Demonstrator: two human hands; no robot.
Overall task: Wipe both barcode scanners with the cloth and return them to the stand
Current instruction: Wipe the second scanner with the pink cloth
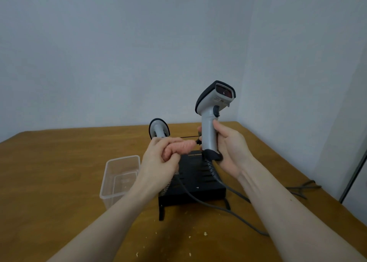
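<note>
We held one scanner [212, 112] upright, our right hand [228, 148] curled round its grip, our left hand [158, 158] bunching the cloth [178, 148] beside it. Wiping stood in hand; next, we judged, cloth must meet casing.

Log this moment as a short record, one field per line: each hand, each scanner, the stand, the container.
right hand: grips raised scanner by its handle
left hand: holds bunched pink cloth beside that handle
second scanner: behind left hand, seating hidden
stand: black, on wooden table
container: clear plastic, left of stand
</note>
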